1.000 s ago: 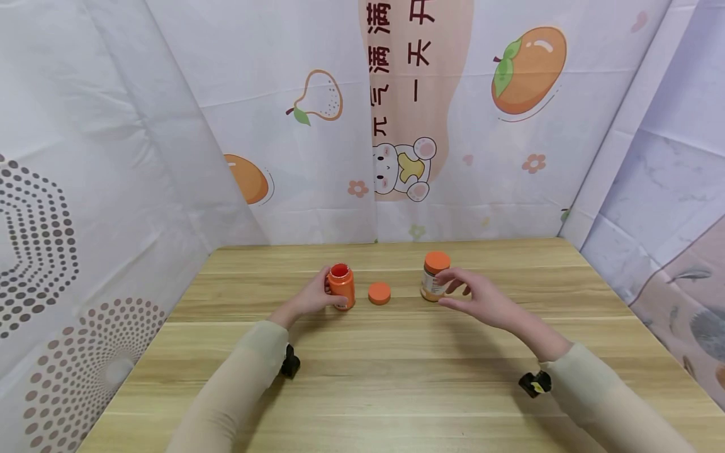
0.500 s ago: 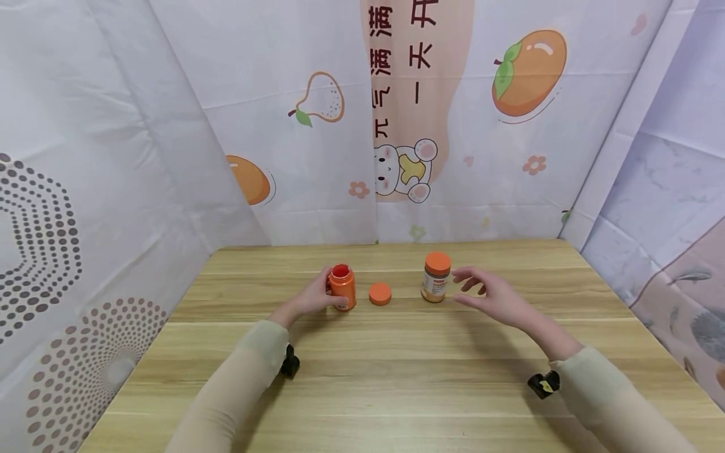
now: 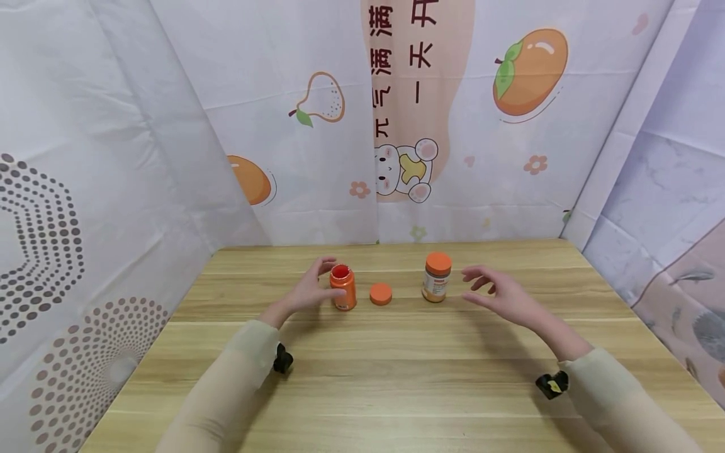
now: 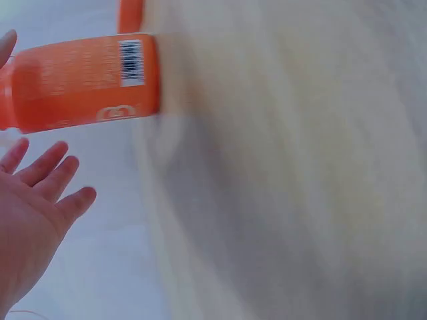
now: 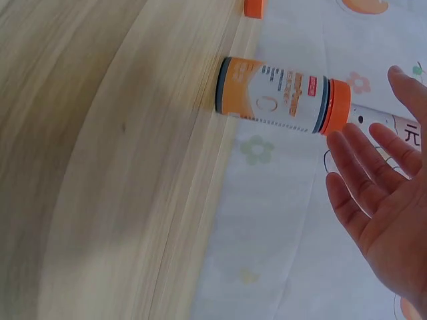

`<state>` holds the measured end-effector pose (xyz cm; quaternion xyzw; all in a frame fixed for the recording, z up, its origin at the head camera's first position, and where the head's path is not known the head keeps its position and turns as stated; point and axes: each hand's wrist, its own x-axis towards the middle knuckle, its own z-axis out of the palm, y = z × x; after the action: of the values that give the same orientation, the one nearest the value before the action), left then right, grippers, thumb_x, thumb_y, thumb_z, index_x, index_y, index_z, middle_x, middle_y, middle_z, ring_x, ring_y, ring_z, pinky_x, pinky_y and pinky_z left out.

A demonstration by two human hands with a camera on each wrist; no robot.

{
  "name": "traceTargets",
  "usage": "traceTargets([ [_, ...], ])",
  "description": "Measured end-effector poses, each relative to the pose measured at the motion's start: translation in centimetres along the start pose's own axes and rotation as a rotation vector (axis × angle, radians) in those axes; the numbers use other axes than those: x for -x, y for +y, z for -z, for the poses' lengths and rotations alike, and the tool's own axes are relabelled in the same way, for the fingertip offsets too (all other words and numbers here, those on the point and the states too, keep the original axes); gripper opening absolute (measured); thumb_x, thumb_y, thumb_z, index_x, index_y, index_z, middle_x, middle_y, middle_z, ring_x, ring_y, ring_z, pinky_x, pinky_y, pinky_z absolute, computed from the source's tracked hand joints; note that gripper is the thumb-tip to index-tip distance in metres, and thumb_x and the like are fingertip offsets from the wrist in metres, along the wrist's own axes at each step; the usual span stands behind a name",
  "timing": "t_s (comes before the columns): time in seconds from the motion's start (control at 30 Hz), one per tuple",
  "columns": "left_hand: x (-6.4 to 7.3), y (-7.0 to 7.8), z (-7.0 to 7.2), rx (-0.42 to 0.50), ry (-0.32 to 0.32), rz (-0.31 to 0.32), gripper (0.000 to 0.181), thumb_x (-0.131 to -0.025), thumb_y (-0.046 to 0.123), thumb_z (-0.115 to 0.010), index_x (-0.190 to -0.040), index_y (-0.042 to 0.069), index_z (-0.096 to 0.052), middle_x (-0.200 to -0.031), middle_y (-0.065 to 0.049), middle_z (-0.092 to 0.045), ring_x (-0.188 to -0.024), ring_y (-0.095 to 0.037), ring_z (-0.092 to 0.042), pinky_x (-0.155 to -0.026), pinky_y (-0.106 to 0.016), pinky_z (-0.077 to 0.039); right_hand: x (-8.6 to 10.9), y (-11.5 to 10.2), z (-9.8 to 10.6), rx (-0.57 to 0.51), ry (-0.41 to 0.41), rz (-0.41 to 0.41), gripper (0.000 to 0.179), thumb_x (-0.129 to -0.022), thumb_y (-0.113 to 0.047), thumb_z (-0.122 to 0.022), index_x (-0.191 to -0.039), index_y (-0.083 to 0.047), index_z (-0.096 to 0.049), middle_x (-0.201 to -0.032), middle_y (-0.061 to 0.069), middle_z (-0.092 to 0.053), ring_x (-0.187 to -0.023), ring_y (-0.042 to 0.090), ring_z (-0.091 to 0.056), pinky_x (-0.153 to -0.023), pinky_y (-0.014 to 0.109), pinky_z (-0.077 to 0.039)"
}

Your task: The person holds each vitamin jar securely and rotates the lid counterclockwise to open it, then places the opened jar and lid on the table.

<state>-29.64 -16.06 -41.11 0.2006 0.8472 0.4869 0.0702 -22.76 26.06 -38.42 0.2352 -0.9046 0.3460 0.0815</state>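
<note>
An uncapped orange bottle (image 3: 343, 292) stands upright on the table, its red inside showing at the mouth. My left hand (image 3: 310, 287) is spread around its left side with the fingers loose; the left wrist view shows the fingers (image 4: 57, 177) apart from the bottle. To the bottle's right an orange lid (image 3: 381, 293) lies flat. Farther right stands a capped bottle (image 3: 436, 278) with an orange cap and a white-and-orange label. My right hand (image 3: 501, 292) hovers to the right of it, fingers relaxed and holding nothing; its palm (image 5: 400, 233) faces the bottle in the right wrist view.
The wooden table (image 3: 385, 371) reaches back to a white printed curtain (image 3: 317, 163) at its far edge. More patterned cloth (image 3: 85, 189) hangs along the left side, and a pale panel (image 3: 668, 207) stands on the right.
My left hand has let go of the orange bottle and drawn slightly left. My right hand has moved rightward, away from the capped bottle. The bottles and lid stay in place.
</note>
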Motion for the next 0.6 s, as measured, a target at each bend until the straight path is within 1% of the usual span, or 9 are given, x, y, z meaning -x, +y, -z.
traceTargets([
  [0.07,0.1,0.8,0.3,-0.027,0.031,-0.03,0.08,-0.081,0.023,-0.08,-0.143,0.008,-0.032,-0.146,-0.019,-0.039,-0.138,-0.037,-0.03,-0.109,-0.06,-0.021,0.2,0.4,0.3,0.007,0.005,-0.002,0.041,-0.089,-0.018,-0.072,-0.124,-0.002,-0.058,-0.111,0.011,-0.065,-0.094,0.026,-0.062,-0.073,0.04,-0.047],
  [0.17,0.3,2.2,0.4,-0.061,0.069,-0.068,0.077,-0.082,0.024,-0.08,-0.142,0.01,-0.034,-0.146,-0.015,-0.041,-0.137,-0.033,-0.033,-0.11,-0.056,-0.022,0.4,1.2,0.7,0.028,0.013,-0.019,0.041,-0.09,-0.019,-0.072,-0.124,-0.002,-0.058,-0.111,0.011,-0.065,-0.094,0.026,-0.062,-0.073,0.04,-0.047],
  [0.27,0.5,3.5,0.1,-0.078,0.08,-0.105,0.074,-0.083,0.024,-0.079,-0.142,0.013,-0.036,-0.146,-0.011,-0.042,-0.137,-0.03,-0.034,-0.111,-0.052,-0.023,0.6,2.1,1.1,0.042,0.022,-0.047,0.04,-0.09,-0.019,-0.072,-0.124,-0.003,-0.058,-0.111,0.012,-0.065,-0.094,0.027,-0.062,-0.072,0.038,-0.047],
  [0.37,0.5,4.8,-0.5,-0.072,0.064,-0.15,0.073,-0.084,0.022,-0.078,-0.143,0.014,-0.036,-0.147,-0.01,-0.041,-0.138,-0.03,-0.033,-0.11,-0.052,-0.024,0.8,3.0,1.5,0.044,0.023,-0.069,0.041,-0.09,-0.018,-0.071,-0.124,-0.001,-0.056,-0.113,0.016,-0.063,-0.095,0.029,-0.062,-0.072,0.037,-0.048],
  [0.43,0.6,5.7,-1.0,-0.062,0.042,-0.178,0.073,-0.084,0.02,-0.078,-0.143,0.013,-0.035,-0.147,-0.011,-0.04,-0.138,-0.031,-0.033,-0.11,-0.053,-0.026,0.9,3.4,1.8,0.043,0.019,-0.086,0.042,-0.091,-0.019,-0.07,-0.125,0.001,-0.055,-0.115,0.017,-0.062,-0.096,0.03,-0.062,-0.072,0.036,-0.048],
  [0.6,0.6,7.5,-2.6,-0.023,-0.018,-0.233,0.073,-0.084,0.022,-0.078,-0.142,0.013,-0.036,-0.147,-0.007,-0.041,-0.138,-0.027,-0.033,-0.111,-0.048,-0.025,1.2,4.0,2.6,0.025,0.02,-0.123,0.045,-0.093,-0.022,-0.068,-0.127,0.004,-0.053,-0.117,0.021,-0.06,-0.097,0.033,-0.061,-0.074,0.037,-0.049],
])
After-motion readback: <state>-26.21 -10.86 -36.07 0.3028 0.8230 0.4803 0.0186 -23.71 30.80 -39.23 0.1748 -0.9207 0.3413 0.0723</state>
